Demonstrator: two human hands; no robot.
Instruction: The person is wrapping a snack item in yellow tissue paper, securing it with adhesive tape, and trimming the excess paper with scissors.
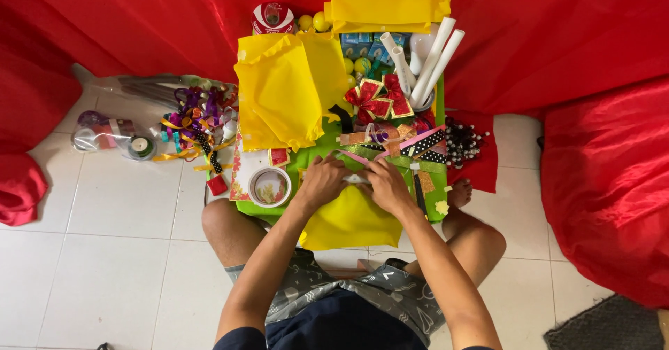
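Note:
I sit cross-legged on a white tiled floor at a low green table (437,190). My left hand (324,181) and my right hand (387,185) meet at the top edge of a folded yellow paper sheet (352,223), both pressing on a small pale piece (357,179) between them. Whether they pinch it is hard to see. A pink strip (354,157) lies just beyond my fingers. A roll of tape (270,187) lies left of my left hand.
More yellow sheets (279,92), red bows (376,99), white paper tubes (432,57) and ribbon scraps crowd the table's far side. A ribbon pile (198,123) and a clear bag (104,134) lie on the floor at left. Red cloth (599,183) surrounds the area.

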